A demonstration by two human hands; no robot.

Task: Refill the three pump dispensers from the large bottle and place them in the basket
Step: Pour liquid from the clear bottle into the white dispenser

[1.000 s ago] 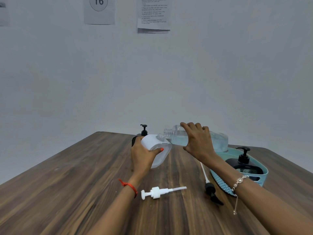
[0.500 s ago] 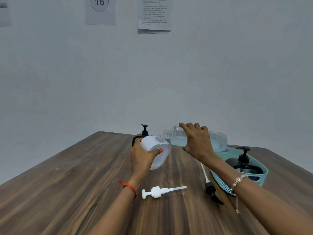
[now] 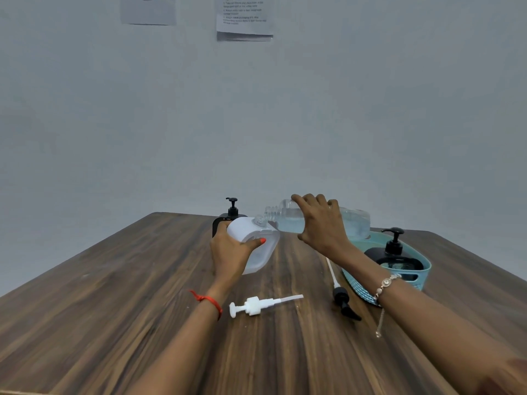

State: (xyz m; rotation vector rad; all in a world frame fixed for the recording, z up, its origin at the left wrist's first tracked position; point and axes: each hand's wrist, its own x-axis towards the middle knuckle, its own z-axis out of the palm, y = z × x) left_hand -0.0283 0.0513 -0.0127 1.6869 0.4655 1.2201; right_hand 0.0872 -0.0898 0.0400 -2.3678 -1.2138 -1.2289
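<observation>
Clear plastic, probably heavy and slick: my right hand (image 3: 322,225) wraps the large bottle (image 3: 353,223) mid-body, while my left hand (image 3: 231,252) grips the light, stiff white dispenser (image 3: 245,228) near its neck

Dark wooden table (image 3: 114,309) lies open at left; white plastic pump (image 3: 253,305), black pump (image 3: 341,297) and teal slotted basket (image 3: 423,276) crowd the right

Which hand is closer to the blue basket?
The right hand. It grips the big clear bottle just left of the basket. The left hand holds the white dispenser farther left, past the bottle's mouth.
</observation>
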